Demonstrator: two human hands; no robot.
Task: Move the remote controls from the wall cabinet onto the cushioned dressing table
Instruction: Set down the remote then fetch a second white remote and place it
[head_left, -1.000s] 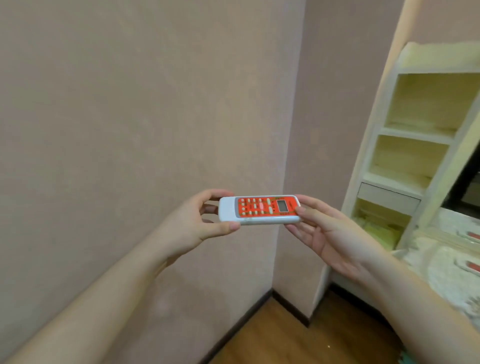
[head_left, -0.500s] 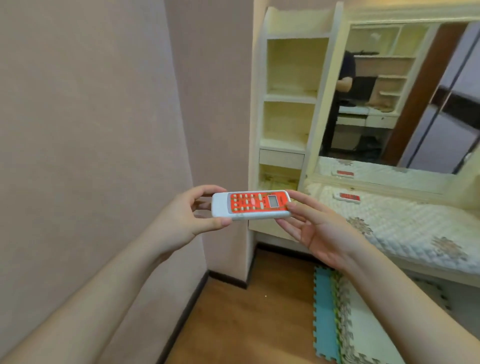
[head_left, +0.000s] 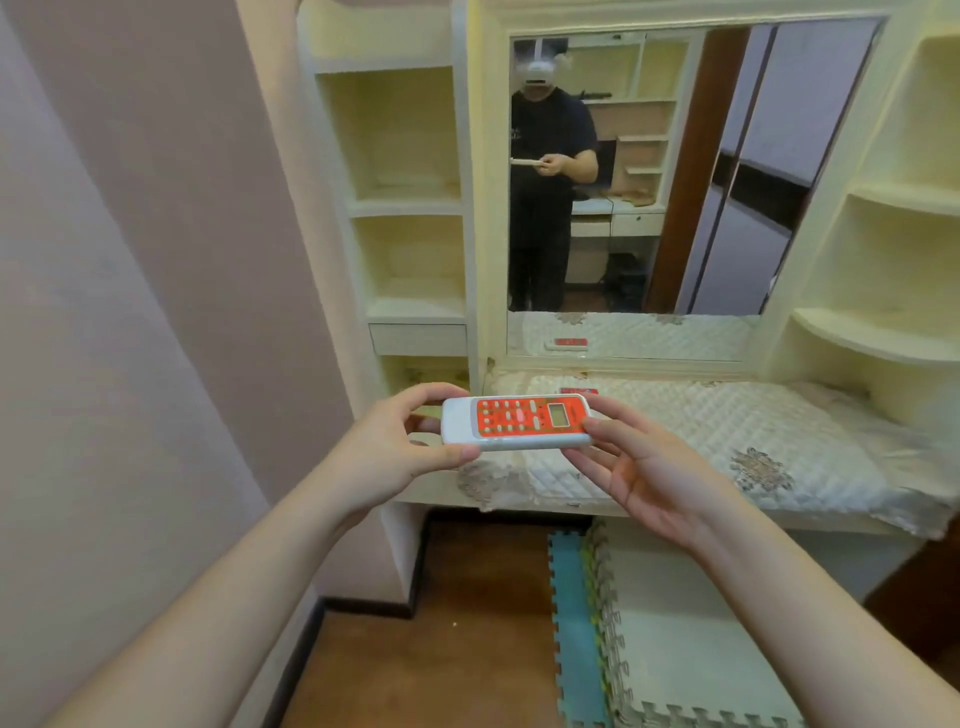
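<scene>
A cream dressing table (head_left: 519, 500) stands under a mirror, its top covered by a white quilted pad (head_left: 727, 431) with brown flower patches. A second red-faced remote (head_left: 578, 390) lies on the pad near its back edge.

Second remote (head_left: 578, 390) mostly hidden (behind held remote (head_left: 517, 422)).
</scene>
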